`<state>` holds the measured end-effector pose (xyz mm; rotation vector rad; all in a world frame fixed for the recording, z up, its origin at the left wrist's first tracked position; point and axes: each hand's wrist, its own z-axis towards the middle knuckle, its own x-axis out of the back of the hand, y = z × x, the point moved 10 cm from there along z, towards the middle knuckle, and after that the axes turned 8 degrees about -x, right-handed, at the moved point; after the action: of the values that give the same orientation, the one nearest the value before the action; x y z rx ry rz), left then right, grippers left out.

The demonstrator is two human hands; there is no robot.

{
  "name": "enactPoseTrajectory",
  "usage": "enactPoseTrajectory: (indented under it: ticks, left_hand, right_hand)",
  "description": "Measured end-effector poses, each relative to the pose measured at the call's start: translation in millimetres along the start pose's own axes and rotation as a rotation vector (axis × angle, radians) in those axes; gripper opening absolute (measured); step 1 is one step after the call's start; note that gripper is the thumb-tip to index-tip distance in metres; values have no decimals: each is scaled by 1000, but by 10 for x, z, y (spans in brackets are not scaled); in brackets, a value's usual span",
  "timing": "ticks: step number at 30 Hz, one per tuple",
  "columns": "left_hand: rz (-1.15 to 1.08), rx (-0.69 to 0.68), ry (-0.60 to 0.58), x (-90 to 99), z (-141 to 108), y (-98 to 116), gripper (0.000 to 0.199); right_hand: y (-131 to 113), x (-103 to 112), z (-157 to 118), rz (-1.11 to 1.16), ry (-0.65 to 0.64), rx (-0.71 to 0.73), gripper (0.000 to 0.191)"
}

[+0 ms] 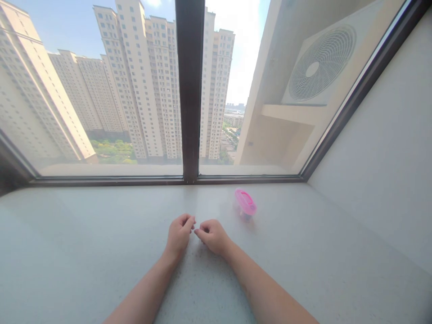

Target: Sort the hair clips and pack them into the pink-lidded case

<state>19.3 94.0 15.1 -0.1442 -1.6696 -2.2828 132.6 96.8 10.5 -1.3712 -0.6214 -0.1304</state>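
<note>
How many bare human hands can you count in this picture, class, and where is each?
2. The left hand and, close beside it, the right hand, both left of the small plastic container with the oval pink lid.

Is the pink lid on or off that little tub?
On: the pink lid sits atop the clear tub. Whether it's snapped tight, I cannot tell.
</note>
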Motion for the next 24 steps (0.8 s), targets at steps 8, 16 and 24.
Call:
enactPoseTrajectory:
  ticks: [8,16,24]
  left_hand:
    - [-4,1,6,23,17,7,29]
    - [-14,14,15,16,17,-45,31]
    - [-33,21,41,55,49,-40,31]
  right_hand:
    - [-109,113,-58,-35,119,97,34]
    - [-489,1171,-577,-182,888,396,6]
    - [130,1664,-676,-394,1219,-67,55]
